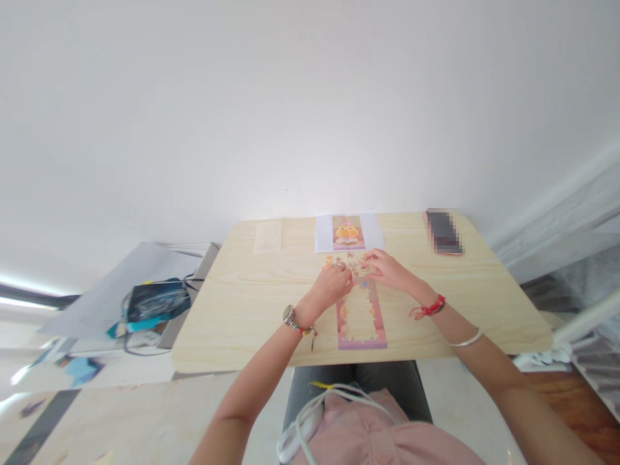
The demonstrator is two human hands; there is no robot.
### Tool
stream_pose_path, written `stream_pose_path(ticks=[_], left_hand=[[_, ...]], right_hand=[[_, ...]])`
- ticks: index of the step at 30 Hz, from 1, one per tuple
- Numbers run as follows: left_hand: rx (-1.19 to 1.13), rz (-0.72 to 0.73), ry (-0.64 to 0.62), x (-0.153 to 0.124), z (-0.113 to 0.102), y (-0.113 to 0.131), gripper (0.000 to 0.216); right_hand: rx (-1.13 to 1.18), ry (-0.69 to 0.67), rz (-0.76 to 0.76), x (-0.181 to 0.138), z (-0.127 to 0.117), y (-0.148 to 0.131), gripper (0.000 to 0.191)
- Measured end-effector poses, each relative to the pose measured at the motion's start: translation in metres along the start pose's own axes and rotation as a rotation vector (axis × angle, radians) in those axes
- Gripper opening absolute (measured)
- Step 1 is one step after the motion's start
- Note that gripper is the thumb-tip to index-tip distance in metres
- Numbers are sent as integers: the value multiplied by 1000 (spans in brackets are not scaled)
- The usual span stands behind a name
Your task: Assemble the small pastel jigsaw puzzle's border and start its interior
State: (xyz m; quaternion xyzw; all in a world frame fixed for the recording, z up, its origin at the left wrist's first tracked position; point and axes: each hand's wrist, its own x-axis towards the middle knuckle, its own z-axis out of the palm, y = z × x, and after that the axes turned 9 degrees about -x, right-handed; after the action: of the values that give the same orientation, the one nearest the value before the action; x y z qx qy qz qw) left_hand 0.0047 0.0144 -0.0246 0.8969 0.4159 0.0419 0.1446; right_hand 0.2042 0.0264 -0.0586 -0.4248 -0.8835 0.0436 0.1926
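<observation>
On the table lies a partly assembled jigsaw puzzle, its pink and purple border pieces framing bare wood in the middle. Loose puzzle pieces are scattered just beyond its far end. My left hand is over the puzzle's far left corner, its fingers bent together; what they pinch, if anything, is hidden. To its right, my right hand reaches in among the loose pieces, thumb and fingers apart. Behind the pieces, a white sheet bears a printed pumpkin picture.
A phone lies at the table's back right. At the back left is a pale, translucent flat sheet. The wooden table meets a white wall. Left of it, a dark and blue bag with cords rests on a lower surface.
</observation>
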Motion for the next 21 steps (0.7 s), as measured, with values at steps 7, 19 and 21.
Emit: stream_pose_path(ticks=[7, 19, 21], left_hand=[[1, 93, 3, -8, 9, 5, 15], [-40, 115, 8, -3, 14, -7, 16], [-50, 97, 8, -3, 16, -9, 16]], right_hand=[[-84, 2, -72, -10, -2, -32, 10], [-93, 52, -50, -10, 20, -29, 8], [-97, 57, -47, -8, 21, -30, 9]])
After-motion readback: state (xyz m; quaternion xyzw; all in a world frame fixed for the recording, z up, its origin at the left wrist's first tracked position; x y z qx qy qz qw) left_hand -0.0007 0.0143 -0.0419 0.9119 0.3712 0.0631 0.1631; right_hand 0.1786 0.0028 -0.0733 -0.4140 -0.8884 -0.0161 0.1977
